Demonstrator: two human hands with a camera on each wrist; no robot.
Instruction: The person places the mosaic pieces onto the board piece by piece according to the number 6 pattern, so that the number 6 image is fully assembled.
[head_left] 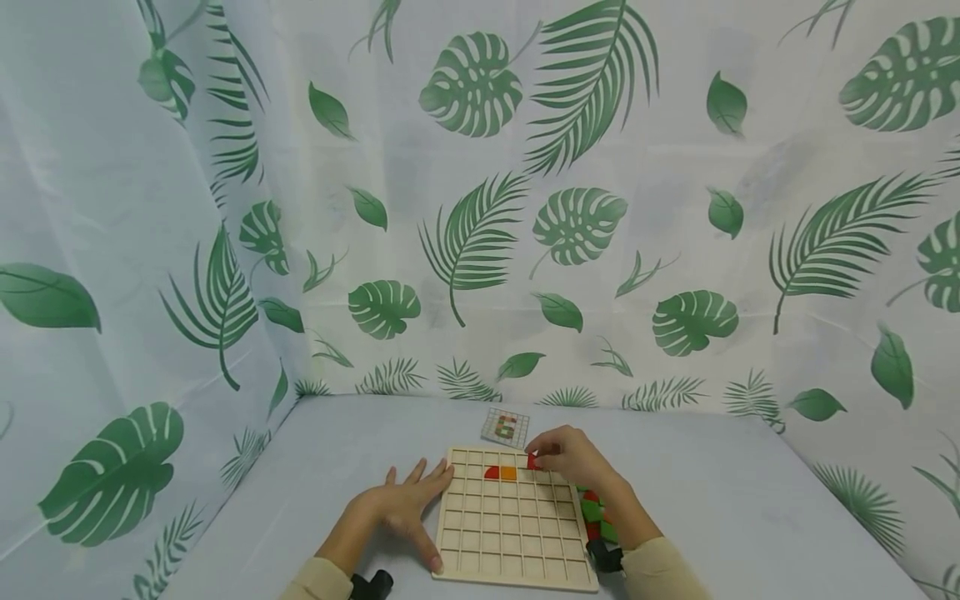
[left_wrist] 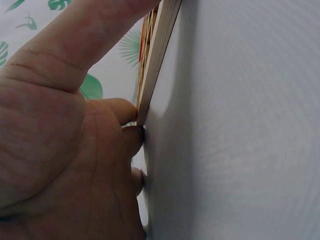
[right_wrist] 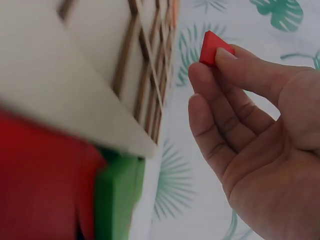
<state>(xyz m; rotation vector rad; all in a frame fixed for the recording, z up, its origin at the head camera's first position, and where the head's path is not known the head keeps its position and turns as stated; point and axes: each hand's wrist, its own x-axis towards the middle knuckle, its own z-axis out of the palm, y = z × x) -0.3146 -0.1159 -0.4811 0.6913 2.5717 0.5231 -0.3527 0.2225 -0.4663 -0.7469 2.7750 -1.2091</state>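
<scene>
A pale wooden grid board point(head_left: 510, 533) lies flat on the table, its squares marked off by raised strips. Near its top row sit a red piece with a curved edge point(head_left: 492, 473) and an orange square point(head_left: 508, 473), side by side. My right hand point(head_left: 573, 457) is over the board's upper right part and pinches a small red block point(right_wrist: 212, 47) between thumb and fingers. With fingers spread, my left hand point(head_left: 401, 504) rests along the board's left edge; its thumb touches the lower left corner.
Behind the board lies a small pattern card point(head_left: 506, 427) with a coloured figure on a grid. Several red and green blocks point(head_left: 592, 508) are heaped against the board's right edge, partly under my right forearm. Leaf-printed cloth point(head_left: 480, 250) hangs behind the table.
</scene>
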